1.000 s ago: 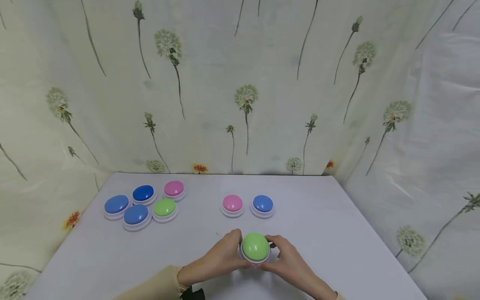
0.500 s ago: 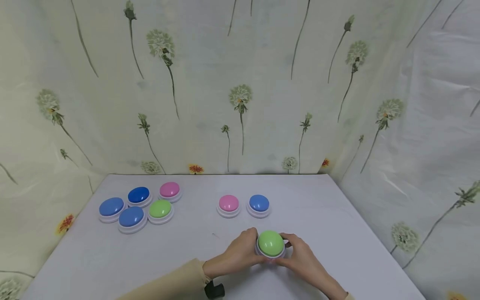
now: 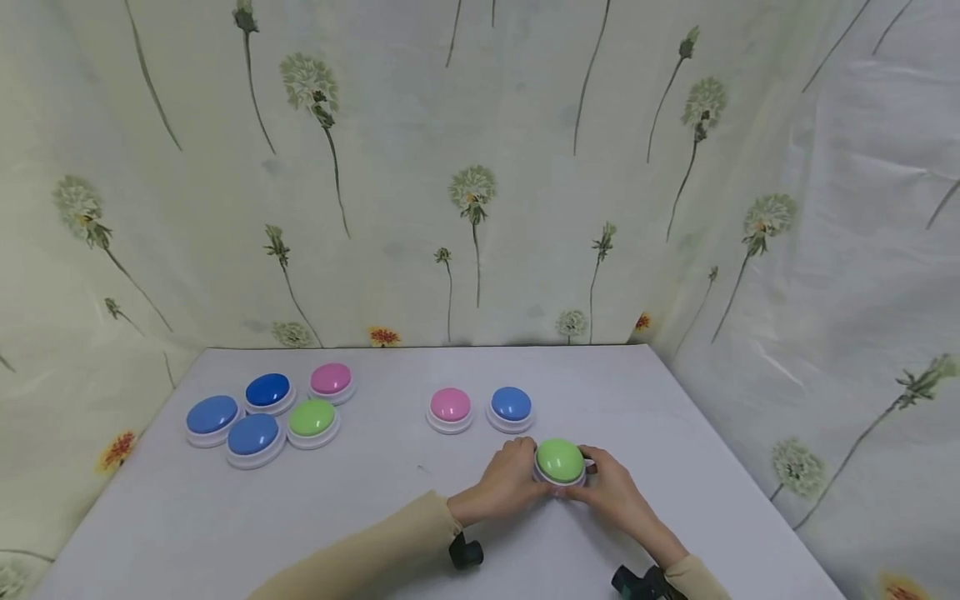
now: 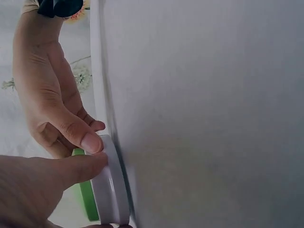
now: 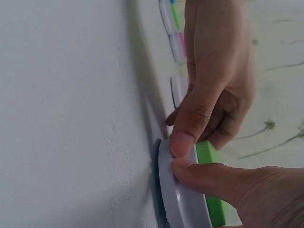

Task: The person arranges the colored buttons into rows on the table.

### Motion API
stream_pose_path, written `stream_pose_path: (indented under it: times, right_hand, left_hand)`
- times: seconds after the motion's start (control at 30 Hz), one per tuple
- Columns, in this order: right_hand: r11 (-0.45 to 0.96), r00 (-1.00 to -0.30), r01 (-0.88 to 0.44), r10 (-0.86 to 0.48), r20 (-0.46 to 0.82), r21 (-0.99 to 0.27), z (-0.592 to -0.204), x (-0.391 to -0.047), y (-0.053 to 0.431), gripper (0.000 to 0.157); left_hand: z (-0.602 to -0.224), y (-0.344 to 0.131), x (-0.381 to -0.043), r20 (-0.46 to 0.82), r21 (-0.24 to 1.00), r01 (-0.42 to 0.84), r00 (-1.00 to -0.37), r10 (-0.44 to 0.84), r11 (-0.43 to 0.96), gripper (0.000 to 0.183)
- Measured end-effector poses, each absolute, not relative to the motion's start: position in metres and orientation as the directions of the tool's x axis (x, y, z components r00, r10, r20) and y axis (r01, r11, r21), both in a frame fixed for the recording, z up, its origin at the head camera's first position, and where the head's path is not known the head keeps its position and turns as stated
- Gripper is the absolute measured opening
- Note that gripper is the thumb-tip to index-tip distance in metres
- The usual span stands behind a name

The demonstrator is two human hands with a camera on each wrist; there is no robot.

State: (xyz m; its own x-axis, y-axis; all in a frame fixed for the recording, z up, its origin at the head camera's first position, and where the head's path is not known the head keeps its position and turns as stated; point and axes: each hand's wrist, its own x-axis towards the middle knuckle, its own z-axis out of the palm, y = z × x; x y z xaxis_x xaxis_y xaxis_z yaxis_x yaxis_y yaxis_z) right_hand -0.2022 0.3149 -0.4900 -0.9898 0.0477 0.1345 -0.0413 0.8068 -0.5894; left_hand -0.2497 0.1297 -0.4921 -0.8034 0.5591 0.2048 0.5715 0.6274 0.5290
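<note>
A green dome push button on a round white base is held between both hands, over the right half of the white table. My left hand grips its left side and my right hand its right side. Both thumbs meet at the front of the white base, as the two wrist views show. Fingers wrap behind the rim, partly hidden by the button. In the left wrist view the base is close to the table surface, its underside facing down.
Just behind the hands stand a pink button and a blue button. At the table's left is a cluster: several blue buttons, a green button and a pink button. A dandelion-print cloth surrounds the table.
Both hands have carried the green button rightward and a little away from me, to just in front and right of the blue button. The view has turned slightly right; the other buttons stay put.
</note>
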Motion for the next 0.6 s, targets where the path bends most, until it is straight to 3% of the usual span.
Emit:
stream_pose_path:
  times: [0.33,0.6]
  right_hand:
    - [0.819,-0.985,-0.044,0.060,0.162,-0.572,-0.493,-0.222,0.328,0.074]
    - [0.804,-0.986,-0.015,0.086,0.142,-0.594,-0.491,-0.227,0.336,0.067]
  left_hand:
    - [-0.500,0.151,-0.265,0.274,0.457,0.598,-0.799,0.536,0.659,0.047]
    - [-0.502,0.162,-0.269,0.229,0.421,0.592,-0.803,0.550,0.688,0.064]
